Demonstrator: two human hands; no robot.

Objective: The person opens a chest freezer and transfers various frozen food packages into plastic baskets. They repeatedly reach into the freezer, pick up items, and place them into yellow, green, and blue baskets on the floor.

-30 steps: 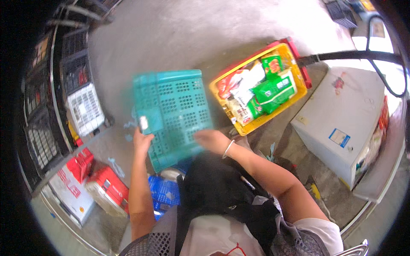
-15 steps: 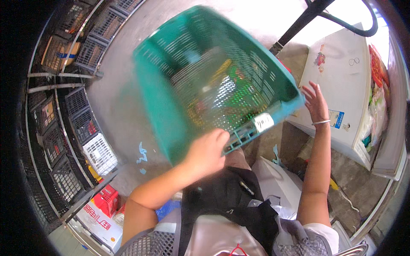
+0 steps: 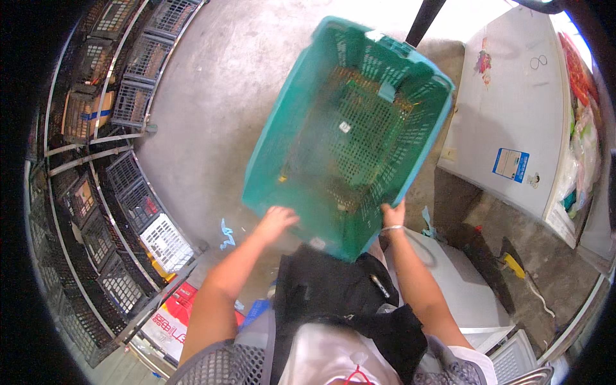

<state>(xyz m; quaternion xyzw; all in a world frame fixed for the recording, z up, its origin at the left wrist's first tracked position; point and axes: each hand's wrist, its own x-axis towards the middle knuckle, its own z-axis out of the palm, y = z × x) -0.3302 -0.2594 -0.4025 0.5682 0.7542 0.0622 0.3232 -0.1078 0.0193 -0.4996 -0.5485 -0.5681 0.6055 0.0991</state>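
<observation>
A large green plastic basket [image 3: 277, 144] with slotted walls is held tilted in front of me, its open top facing me. A small white label [image 3: 344, 127] and some bits of debris lie on its perforated floor. At the near left corner, my left hand [image 3: 278, 220] is closed over the rim, slightly blurred. My right hand [image 3: 393, 215] grips the right side close to the near corner, thumb on the rim; its other fingers are hidden behind the wall. A black apron [image 3: 308, 282] hangs just below the basket.
Shelving with dark crates [image 3: 133, 102] and one white crate [image 3: 165, 242] lines the left. On the right stands a white chest [image 3: 507, 109] with bagged goods. A black pole [image 3: 425, 22] rises behind the basket. Blue strips [image 3: 227, 235] and a yellow-handled item [image 3: 513, 265] lie on the floor.
The basket has turned and its far end swung right. My right hand, open beside its corner before, now grips the right side. My left hand has shifted left along the rim.
</observation>
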